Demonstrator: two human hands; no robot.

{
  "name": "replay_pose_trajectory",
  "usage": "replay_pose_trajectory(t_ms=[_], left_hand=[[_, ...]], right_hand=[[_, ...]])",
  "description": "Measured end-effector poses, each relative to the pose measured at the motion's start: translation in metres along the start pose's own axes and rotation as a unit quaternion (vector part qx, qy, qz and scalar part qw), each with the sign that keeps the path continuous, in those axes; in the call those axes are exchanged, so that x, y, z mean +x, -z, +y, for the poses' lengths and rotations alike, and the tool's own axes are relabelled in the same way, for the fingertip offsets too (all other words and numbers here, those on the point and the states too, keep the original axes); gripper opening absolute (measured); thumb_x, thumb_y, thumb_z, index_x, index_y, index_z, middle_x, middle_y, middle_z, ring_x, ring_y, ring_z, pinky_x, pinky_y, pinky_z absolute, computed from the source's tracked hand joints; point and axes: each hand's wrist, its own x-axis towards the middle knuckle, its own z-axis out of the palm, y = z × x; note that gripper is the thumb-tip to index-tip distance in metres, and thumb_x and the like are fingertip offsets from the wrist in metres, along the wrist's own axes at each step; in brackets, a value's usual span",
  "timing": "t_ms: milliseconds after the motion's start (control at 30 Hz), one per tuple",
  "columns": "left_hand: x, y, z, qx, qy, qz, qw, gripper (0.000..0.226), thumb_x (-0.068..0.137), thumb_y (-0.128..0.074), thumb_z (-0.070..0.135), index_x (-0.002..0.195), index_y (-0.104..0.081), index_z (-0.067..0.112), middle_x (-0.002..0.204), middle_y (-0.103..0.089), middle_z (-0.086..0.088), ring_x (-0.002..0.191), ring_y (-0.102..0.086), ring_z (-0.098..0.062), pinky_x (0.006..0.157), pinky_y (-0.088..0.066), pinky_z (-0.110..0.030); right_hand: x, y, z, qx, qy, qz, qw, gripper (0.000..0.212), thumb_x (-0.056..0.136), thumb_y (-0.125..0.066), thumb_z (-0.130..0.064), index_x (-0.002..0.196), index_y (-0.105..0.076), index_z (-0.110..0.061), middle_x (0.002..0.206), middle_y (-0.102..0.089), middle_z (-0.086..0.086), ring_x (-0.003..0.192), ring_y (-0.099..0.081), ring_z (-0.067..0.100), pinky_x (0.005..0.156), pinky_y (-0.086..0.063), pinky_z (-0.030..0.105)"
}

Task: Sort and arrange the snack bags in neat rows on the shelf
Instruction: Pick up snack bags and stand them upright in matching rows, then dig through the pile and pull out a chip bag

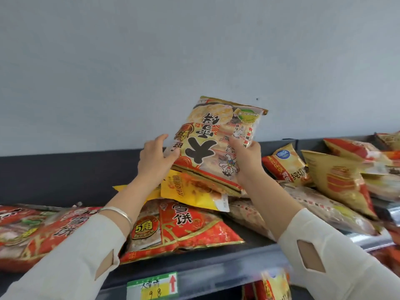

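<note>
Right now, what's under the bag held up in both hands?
A yellow bag lies directly below the held bag, its upper part covered. Under that, a red bag lies flat on the shelf. Anything further back is hidden.

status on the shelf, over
Left hand and right hand both grip one snack bag, held upside down above the shelf. Loose bags piled underneath, no rows yet.

Two hands (156,158) (249,163), at least nine bags (218,146)
</note>
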Motion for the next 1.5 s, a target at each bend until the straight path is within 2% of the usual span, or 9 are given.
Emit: replay_pose_trajectory(t_ms=[200, 333, 467, 600, 800, 933, 1100, 1333, 1500], left_hand=[[-0.029, -0.080, 0.078, 0.037, -0.077, -0.032, 0.996, 0.051, 0.091, -0.051, 0.041, 0.139, -0.041, 0.026, 0.139, -0.043, -0.007, 0.131, -0.036, -0.025, 0.104, -0.033, -0.044], [-0.049, -0.128, 0.107, 0.089, -0.100, -0.064, 0.989, 0.051, 0.090, -0.052, 0.044, 0.138, -0.043, 0.029, 0.145, -0.031, -0.007, 0.137, -0.022, -0.026, 0.111, -0.019, -0.041], [-0.062, -0.155, 0.121, 0.038, -0.077, -0.166, 0.982, 0.057, 0.087, -0.055, 0.050, 0.140, -0.038, 0.035, 0.155, -0.008, -0.002, 0.143, -0.003, -0.024, 0.115, -0.008, -0.045], [-0.065, -0.181, 0.125, 0.214, -0.140, -0.271, 0.928, 0.071, 0.080, -0.050, 0.067, 0.141, -0.019, 0.053, 0.157, 0.000, 0.004, 0.144, 0.009, -0.025, 0.113, 0.002, -0.058], [-0.054, -0.203, 0.129, 0.231, -0.126, -0.205, 0.943, 0.050, 0.089, -0.048, 0.053, 0.136, -0.031, 0.053, 0.157, -0.012, 0.001, 0.146, 0.005, -0.023, 0.111, 0.006, -0.062], [-0.056, -0.227, 0.142, 0.278, -0.116, -0.225, 0.927, 0.056, 0.090, -0.045, 0.055, 0.141, -0.025, 0.043, 0.157, -0.010, -0.003, 0.146, 0.007, -0.028, 0.109, 0.005, -0.067], [-0.060, -0.231, 0.145, 0.305, -0.114, -0.273, 0.905, 0.068, 0.089, -0.040, 0.061, 0.146, -0.009, 0.042, 0.158, -0.008, 0.000, 0.145, 0.002, -0.028, 0.108, 0.006, -0.067], [-0.055, -0.174, 0.128, 0.228, -0.160, -0.175, 0.945, 0.045, 0.093, -0.041, 0.052, 0.133, -0.047, 0.033, 0.141, -0.045, 0.008, 0.130, -0.040, -0.014, 0.107, -0.034, -0.040], [-0.048, -0.134, 0.097, 0.242, -0.116, -0.152, 0.951, 0.038, 0.095, -0.043, 0.045, 0.130, -0.051, 0.032, 0.137, -0.048, 0.007, 0.124, -0.045, -0.014, 0.100, -0.039, -0.037]], right_hand=[[0.026, 0.095, -0.015, 0.036, -0.051, 0.043, 0.997, 0.056, 0.081, -0.073, -0.028, 0.127, -0.042, -0.021, 0.115, -0.063, 0.008, 0.093, -0.068, 0.029, 0.077, -0.059, 0.049], [0.036, 0.143, -0.022, 0.015, -0.116, 0.044, 0.992, 0.065, 0.083, -0.072, -0.030, 0.138, -0.037, -0.023, 0.110, -0.061, 0.002, 0.079, -0.065, 0.024, 0.059, -0.057, 0.033], [0.045, 0.171, -0.023, -0.068, -0.104, 0.044, 0.991, 0.068, 0.088, -0.062, -0.023, 0.145, -0.026, -0.021, 0.122, -0.057, 0.011, 0.097, -0.062, 0.027, 0.084, -0.055, 0.041], [0.048, 0.185, -0.028, -0.220, -0.036, -0.035, 0.974, 0.059, 0.087, -0.059, -0.020, 0.142, -0.038, -0.018, 0.141, -0.043, 0.014, 0.117, -0.053, 0.033, 0.096, -0.048, 0.044], [0.046, 0.215, -0.032, -0.493, 0.118, -0.117, 0.854, 0.035, 0.094, -0.048, -0.035, 0.124, -0.061, -0.023, 0.131, -0.056, 0.008, 0.099, -0.061, 0.025, 0.085, -0.054, 0.044], [0.058, 0.232, -0.024, -0.600, 0.138, -0.125, 0.778, 0.036, 0.098, -0.037, -0.035, 0.122, -0.060, -0.022, 0.135, -0.051, 0.006, 0.113, -0.054, 0.029, 0.093, -0.048, 0.046], [0.064, 0.238, -0.022, -0.602, 0.133, -0.138, 0.775, 0.039, 0.101, -0.037, -0.028, 0.136, -0.050, -0.019, 0.135, -0.052, 0.009, 0.110, -0.057, 0.026, 0.092, -0.050, 0.039], [0.056, 0.205, -0.030, -0.632, 0.247, -0.137, 0.722, 0.034, 0.098, -0.044, -0.033, 0.129, -0.056, -0.025, 0.138, -0.049, 0.005, 0.117, -0.052, 0.026, 0.092, -0.049, 0.043], [0.051, 0.169, -0.021, -0.656, 0.278, -0.175, 0.680, 0.036, 0.097, -0.044, -0.037, 0.128, -0.057, -0.024, 0.130, -0.051, 0.003, 0.117, -0.049, 0.025, 0.089, -0.048, 0.040]])
